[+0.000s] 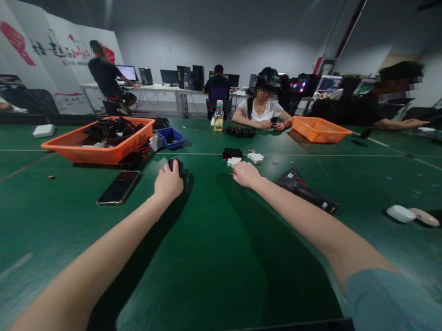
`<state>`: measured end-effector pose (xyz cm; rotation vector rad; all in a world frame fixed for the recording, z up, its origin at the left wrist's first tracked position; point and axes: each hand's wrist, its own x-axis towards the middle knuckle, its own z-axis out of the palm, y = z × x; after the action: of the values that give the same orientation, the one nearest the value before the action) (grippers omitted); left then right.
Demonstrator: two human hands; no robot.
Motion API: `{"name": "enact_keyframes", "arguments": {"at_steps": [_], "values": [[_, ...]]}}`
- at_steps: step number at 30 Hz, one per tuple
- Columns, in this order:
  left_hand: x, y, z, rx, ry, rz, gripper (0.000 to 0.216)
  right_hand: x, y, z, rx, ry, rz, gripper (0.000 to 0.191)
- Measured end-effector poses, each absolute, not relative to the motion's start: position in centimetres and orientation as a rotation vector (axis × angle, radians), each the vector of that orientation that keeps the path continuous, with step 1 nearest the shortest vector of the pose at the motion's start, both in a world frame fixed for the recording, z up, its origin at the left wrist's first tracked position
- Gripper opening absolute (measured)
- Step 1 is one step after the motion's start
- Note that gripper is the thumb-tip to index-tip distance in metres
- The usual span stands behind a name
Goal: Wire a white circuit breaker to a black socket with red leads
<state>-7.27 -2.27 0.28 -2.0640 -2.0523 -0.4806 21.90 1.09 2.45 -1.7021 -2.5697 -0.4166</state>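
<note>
Both my arms reach far out over the green table (216, 253). My left hand (168, 183) is curled round a small black part (174, 164). My right hand (245, 174) is closed in a pinch, with a thin item barely showing at its fingertips; I cannot make out what it is. Just beyond my right hand lie a white connector with red wires (234, 161), another white piece (256, 157) and a small black block (231, 152).
A black phone (118, 187) lies left of my left hand, a black power tool (306, 191) right of my right arm. An orange basket of black parts (99, 141), a blue bin (170, 137), a bottle (218, 117) and a second orange tray (318, 130) stand farther back. Other people sit across the table.
</note>
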Motion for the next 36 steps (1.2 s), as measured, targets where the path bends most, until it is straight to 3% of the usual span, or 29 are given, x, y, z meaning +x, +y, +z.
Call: {"name": "enact_keyframes", "arguments": {"at_steps": [16,23,30,36], "values": [[-7.4,-2.3,0.2,-2.008,-2.141,-0.460,0.061,22.1,-12.9,3.8,-1.093,-2.895,-0.279,0.010],[-7.6,-1.9,0.0,-2.052,-2.213,-0.459,0.057,22.2,-9.2,3.8,-1.079,-2.861,-0.195,0.027],[-7.9,-1.5,-0.1,-2.146,-2.093,-0.538,0.061,23.4,-1.1,2.5,-1.484,-2.529,-0.201,0.032],[-8.2,-0.5,-1.2,-2.213,-1.970,-0.519,0.060,24.1,3.4,0.1,-1.642,-2.382,-0.146,0.046]]}}
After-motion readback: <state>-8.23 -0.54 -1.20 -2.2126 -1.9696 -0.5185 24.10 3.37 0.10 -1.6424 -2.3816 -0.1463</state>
